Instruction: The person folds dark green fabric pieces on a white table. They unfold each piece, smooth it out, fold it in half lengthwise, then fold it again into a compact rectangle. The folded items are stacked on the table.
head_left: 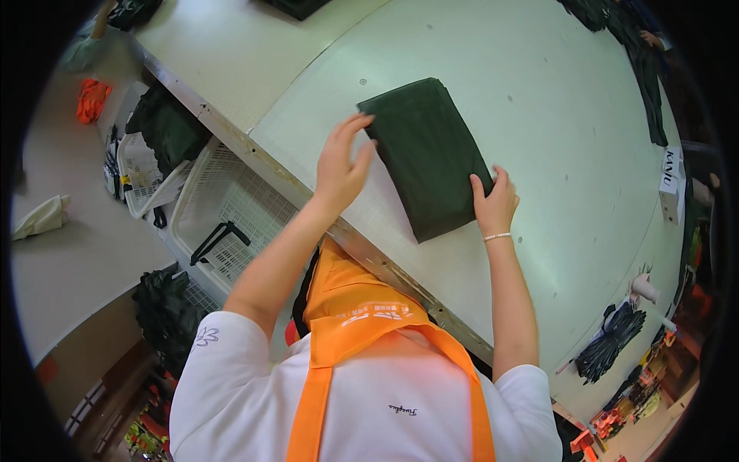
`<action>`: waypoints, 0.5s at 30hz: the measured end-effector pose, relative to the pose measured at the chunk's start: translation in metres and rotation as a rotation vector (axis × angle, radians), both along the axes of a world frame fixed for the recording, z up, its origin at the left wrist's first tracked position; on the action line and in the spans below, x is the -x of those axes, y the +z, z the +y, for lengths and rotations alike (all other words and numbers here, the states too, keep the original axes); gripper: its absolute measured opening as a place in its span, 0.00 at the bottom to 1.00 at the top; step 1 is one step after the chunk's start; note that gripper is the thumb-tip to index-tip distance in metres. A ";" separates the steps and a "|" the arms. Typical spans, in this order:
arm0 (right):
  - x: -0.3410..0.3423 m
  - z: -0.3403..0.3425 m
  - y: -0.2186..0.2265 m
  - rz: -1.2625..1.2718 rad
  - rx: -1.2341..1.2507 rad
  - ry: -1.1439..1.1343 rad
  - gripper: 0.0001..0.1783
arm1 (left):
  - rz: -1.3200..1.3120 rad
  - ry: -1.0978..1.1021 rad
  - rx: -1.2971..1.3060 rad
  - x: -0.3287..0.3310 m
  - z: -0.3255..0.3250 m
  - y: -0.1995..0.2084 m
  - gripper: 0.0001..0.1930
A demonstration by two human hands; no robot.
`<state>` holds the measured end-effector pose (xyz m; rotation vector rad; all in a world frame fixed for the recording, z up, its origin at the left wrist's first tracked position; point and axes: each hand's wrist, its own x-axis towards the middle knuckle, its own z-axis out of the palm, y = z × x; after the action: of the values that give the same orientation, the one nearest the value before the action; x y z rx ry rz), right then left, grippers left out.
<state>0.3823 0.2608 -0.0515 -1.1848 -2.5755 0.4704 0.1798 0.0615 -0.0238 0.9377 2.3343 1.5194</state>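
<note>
The scene is viewed from the wearer's head through a wide fisheye lens directed steeply downward. The shirt (408, 423) is seen close at the lower edge, the table (570, 223) just beyond; straight edges are bent toward the dark rim.

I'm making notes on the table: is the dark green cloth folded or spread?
Folded: the cloth lies as a compact, neat rectangle on the table, between the left hand and right hand.

Bright, diffuse light covers the pale tabletop (570, 231), straight edges bending toward black corners
</note>
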 end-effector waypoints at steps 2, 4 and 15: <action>0.010 -0.022 0.009 0.099 -0.109 0.081 0.28 | 0.550 -0.064 0.028 0.011 0.032 0.023 0.21; 0.020 -0.044 0.013 0.042 -0.150 0.135 0.33 | 0.823 -0.041 0.088 0.017 0.063 0.036 0.23; 0.005 -0.073 -0.019 -0.223 -0.045 0.231 0.32 | 0.344 -0.049 0.441 0.048 0.134 0.002 0.20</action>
<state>0.3774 0.1876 -0.0707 -0.9788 -2.9158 0.3414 0.1313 0.1959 -0.0219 1.1898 2.6910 0.8124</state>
